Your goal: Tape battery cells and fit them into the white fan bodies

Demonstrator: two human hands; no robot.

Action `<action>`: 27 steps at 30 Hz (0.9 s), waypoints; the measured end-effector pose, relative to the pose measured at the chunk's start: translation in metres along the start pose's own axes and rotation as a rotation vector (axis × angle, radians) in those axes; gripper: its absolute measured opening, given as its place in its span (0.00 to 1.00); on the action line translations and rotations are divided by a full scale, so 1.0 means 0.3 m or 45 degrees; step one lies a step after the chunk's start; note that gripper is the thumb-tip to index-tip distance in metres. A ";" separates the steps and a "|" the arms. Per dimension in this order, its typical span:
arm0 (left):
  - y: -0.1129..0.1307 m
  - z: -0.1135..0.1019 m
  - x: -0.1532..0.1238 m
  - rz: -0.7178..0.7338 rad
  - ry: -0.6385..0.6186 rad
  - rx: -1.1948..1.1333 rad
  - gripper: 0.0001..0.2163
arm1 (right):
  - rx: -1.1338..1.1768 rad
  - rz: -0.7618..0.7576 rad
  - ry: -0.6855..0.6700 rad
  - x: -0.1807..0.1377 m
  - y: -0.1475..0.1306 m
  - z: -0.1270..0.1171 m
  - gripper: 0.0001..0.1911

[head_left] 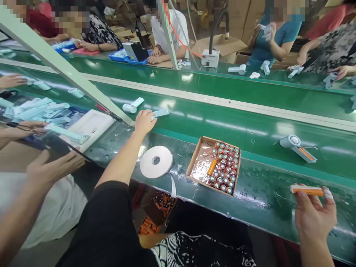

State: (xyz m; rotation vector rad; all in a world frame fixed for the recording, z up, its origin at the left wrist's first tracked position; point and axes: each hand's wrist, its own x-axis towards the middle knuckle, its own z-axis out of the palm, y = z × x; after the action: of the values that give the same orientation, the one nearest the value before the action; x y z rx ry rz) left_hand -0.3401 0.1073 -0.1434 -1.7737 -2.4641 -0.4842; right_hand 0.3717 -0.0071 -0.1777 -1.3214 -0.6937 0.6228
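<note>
My left hand reaches forward onto the green conveyor belt, its fingers closed around a light-blue handheld fan body; the rest of that part is under the hand. Just left of it lies another light-blue fan body with a round head. At the right, my right hand is raised over the bench edge, gripping an orange cylindrical battery with a white strip along its top. Beyond this hand, a fan body rests on the belt, an orange battery showing in its handle.
A cardboard tray of orange batteries with wires and a roll of white tape sit on the bench. Below are boxes of orange parts. A slanted metal post rises at left. Co-workers sit beside and opposite me.
</note>
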 end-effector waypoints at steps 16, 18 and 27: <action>0.773 0.207 0.176 0.875 -0.518 0.075 0.14 | -0.026 -0.034 -0.557 0.039 -0.128 0.325 0.34; 0.936 0.267 0.144 0.981 -0.573 0.040 0.13 | -0.011 -0.060 -0.753 0.071 -0.124 0.494 0.33; 1.060 0.236 0.194 0.970 -0.760 0.009 0.12 | -0.565 -0.409 -1.255 0.165 -0.004 0.911 0.17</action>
State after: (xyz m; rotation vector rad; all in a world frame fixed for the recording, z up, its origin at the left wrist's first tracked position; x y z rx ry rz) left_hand -0.0532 0.2718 -0.1291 -2.9352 -1.7568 0.1422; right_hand 0.1969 0.2056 -0.1418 -1.2067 -1.8937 0.8811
